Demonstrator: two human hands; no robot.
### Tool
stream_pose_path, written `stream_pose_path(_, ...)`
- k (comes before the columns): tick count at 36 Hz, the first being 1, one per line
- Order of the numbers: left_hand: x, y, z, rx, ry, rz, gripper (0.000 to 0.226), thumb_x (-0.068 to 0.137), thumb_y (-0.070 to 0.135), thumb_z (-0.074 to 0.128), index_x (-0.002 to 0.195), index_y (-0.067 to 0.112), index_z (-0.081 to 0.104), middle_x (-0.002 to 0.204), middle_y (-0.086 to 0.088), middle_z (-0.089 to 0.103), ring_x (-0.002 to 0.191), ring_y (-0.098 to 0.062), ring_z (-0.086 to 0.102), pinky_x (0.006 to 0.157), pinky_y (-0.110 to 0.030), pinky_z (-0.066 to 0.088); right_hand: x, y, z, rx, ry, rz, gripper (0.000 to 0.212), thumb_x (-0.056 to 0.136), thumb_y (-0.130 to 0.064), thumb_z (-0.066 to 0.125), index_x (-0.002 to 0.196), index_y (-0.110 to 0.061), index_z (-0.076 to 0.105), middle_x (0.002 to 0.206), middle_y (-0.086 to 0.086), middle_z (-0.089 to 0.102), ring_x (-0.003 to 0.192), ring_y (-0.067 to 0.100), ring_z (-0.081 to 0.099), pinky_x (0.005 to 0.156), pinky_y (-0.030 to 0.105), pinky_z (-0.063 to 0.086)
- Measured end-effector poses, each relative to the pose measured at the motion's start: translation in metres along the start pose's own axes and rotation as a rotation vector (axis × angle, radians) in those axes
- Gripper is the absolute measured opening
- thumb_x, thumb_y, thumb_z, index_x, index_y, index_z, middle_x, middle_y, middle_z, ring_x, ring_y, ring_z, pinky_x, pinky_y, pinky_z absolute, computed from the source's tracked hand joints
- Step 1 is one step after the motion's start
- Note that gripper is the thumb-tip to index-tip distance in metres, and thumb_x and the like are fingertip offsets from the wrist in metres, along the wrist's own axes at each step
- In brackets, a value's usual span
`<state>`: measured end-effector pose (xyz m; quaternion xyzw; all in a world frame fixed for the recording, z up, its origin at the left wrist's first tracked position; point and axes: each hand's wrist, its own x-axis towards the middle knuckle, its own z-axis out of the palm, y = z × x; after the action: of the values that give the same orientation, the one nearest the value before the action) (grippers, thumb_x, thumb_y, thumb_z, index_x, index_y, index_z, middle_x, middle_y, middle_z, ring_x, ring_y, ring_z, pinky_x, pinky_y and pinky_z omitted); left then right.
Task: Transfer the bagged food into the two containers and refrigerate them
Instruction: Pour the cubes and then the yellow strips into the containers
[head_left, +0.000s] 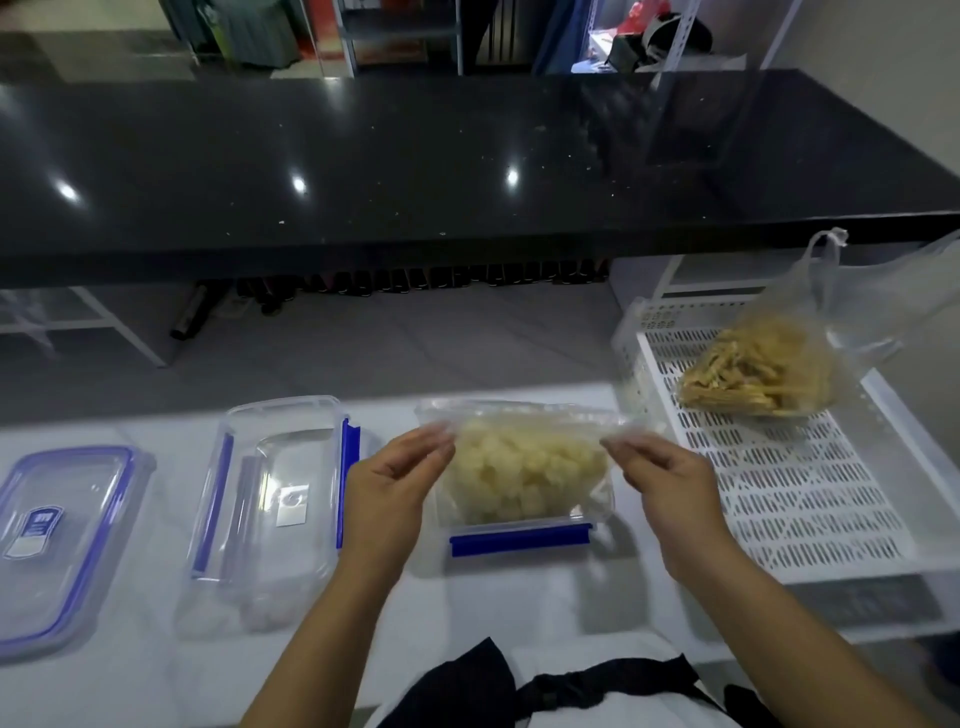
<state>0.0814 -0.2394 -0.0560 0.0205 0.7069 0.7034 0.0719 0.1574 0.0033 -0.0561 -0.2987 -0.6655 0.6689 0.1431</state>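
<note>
White table (130, 675): two containers, two bags (both hands (387, 499) pinching one (524, 467)).

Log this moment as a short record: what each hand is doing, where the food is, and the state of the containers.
left hand: pinching the left top edge of the clear bag of pale food
right hand: pinching its right top edge
bag position: held above a container with a blue clip
second bag: brownish food, lying in the white perforated tray
empty container: open, left of the hands
lid: flat on the table, far left
</note>
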Motion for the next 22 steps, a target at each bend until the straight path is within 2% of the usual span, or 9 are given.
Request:
stream_pose_path(2, 0.002, 0.005, -0.002, -0.019, 0.006, 0.052, 0.030, 0.087, 0.007, 0.075, 0.090, 0.036, 0.082, 0.107, 0.013, 0.077, 0.104, -0.002, 0.071, 0.082, -0.009, 0.052, 0.003, -0.007, -0.001, 0.048, 0.031, -0.061, 0.012, 0.080, -0.013, 0.081, 0.085, -0.023, 0.081, 0.099, -0.008, 0.078, 0.098, 0.007, 0.071, 0.089, 0.025, 0.051)
stream_pose_path(4, 0.004, 0.007, -0.004, -0.050, 0.011, 0.060, 0.029, 0.087, 0.007, 0.075, 0.090, 0.035, 0.083, 0.112, 0.012, 0.076, 0.108, -0.002, 0.069, 0.083, -0.010, 0.052, 0.005, -0.013, -0.002, 0.035, 0.031, -0.138, 0.011, 0.080, -0.016, 0.081, 0.088, -0.023, 0.082, 0.103, -0.007, 0.077, 0.104, 0.008, 0.070, 0.094, 0.027, 0.050)
stream_pose_path(7, 0.005, 0.006, -0.002, -0.047, -0.027, -0.045, 0.021, 0.079, 0.025, 0.080, 0.096, 0.037, 0.080, 0.113, 0.013, 0.076, 0.108, -0.001, 0.068, 0.081, -0.009, 0.053, 0.007, -0.011, -0.002, -0.005, -0.028, -0.104, 0.018, 0.081, -0.021, 0.080, 0.099, -0.022, 0.079, 0.099, -0.008, 0.078, 0.096, 0.004, 0.071, 0.088, 0.025, 0.051)
stream_pose_path(9, 0.002, -0.001, -0.001, -0.039, -0.069, -0.104, 0.037, 0.071, 0.036, 0.080, 0.108, 0.038, 0.075, 0.111, 0.015, 0.076, 0.103, 0.002, 0.069, 0.076, -0.007, 0.052, 0.006, -0.002, -0.001, -0.029, -0.059, -0.015, 0.021, 0.081, -0.022, 0.080, 0.101, -0.027, 0.077, 0.095, -0.015, 0.077, 0.089, -0.001, 0.071, 0.084, 0.025, 0.050)
stream_pose_path(11, -0.002, -0.009, 0.001, -0.023, -0.075, -0.105, 0.042, 0.072, 0.037, 0.080, 0.113, 0.038, 0.072, 0.112, 0.018, 0.075, 0.103, 0.003, 0.069, 0.076, -0.006, 0.051, 0.003, 0.009, -0.001, -0.047, -0.050, -0.002, 0.016, 0.083, -0.019, 0.079, 0.091, -0.033, 0.079, 0.094, -0.017, 0.077, 0.088, -0.003, 0.070, 0.084, 0.025, 0.052)
stream_pose_path(13, -0.005, -0.014, 0.004, -0.028, -0.044, -0.092, 0.032, 0.082, 0.029, 0.077, 0.113, 0.036, 0.074, 0.110, 0.018, 0.076, 0.103, 0.002, 0.069, 0.077, -0.006, 0.051, 0.001, 0.014, -0.001, -0.024, -0.019, -0.022, 0.018, 0.084, -0.016, 0.079, 0.083, -0.034, 0.080, 0.093, -0.015, 0.078, 0.089, -0.001, 0.071, 0.082, 0.022, 0.051)
stream_pose_path(17, -0.005, -0.015, 0.005, 0.009, -0.008, -0.057, 0.018, 0.091, 0.017, 0.071, 0.099, 0.031, 0.079, 0.100, 0.013, 0.079, 0.100, -0.001, 0.071, 0.081, -0.009, 0.053, 0.001, 0.011, 0.003, 0.000, 0.009, -0.059, 0.018, 0.083, -0.012, 0.079, 0.083, -0.030, 0.080, 0.089, -0.014, 0.078, 0.088, -0.001, 0.071, 0.074, 0.010, 0.052)
stream_pose_path(19, -0.004, -0.006, 0.005, -0.021, 0.010, -0.031, 0.013, 0.087, 0.024, 0.074, 0.097, 0.029, 0.081, 0.099, 0.010, 0.079, 0.100, -0.003, 0.072, 0.084, -0.010, 0.053, 0.002, 0.003, 0.004, 0.027, 0.020, -0.084, 0.015, 0.083, -0.010, 0.078, 0.086, -0.025, 0.079, 0.088, -0.013, 0.078, 0.088, 0.001, 0.071, 0.073, 0.007, 0.050)
stream_pose_path(22, -0.003, 0.013, 0.001, -0.032, 0.043, 0.081, 0.027, 0.078, 0.042, 0.073, 0.098, 0.027, 0.081, 0.098, 0.008, 0.079, 0.099, -0.004, 0.073, 0.082, -0.009, 0.052, 0.002, -0.012, -0.002, 0.048, 0.027, -0.175, 0.011, 0.084, -0.014, 0.077, 0.090, -0.023, 0.081, 0.091, -0.010, 0.078, 0.090, 0.001, 0.071, 0.076, 0.010, 0.051)
